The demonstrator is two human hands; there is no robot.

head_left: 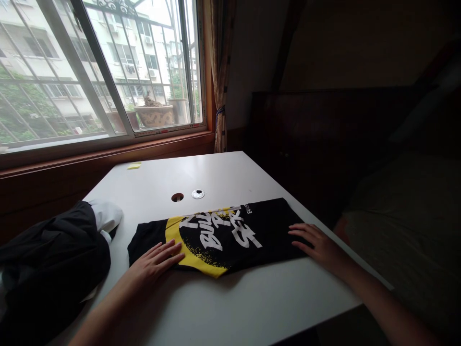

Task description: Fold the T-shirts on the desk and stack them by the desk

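Note:
A black T-shirt [273, 230] with a yellow patch and white lettering lies folded into a long flat strip across the white table [237, 307]. On its left part rests my left hand [158, 259], fingers stretched out over the yellow print and the black cloth. My right hand [317, 245] lies flat at the shirt's right end, fingertips on the black fabric and fingers slightly spread. Neither hand grips the cloth. The underside of the shirt is hidden.
Dark and white clothes [54, 259] are heaped at the table's left edge. Behind the shirt are a round hole [177, 197] and a round cover [198, 193] in the tabletop. A yellow sticker [134, 165] is near the far edge, below a barred window [144, 72] with a curtain [219, 77].

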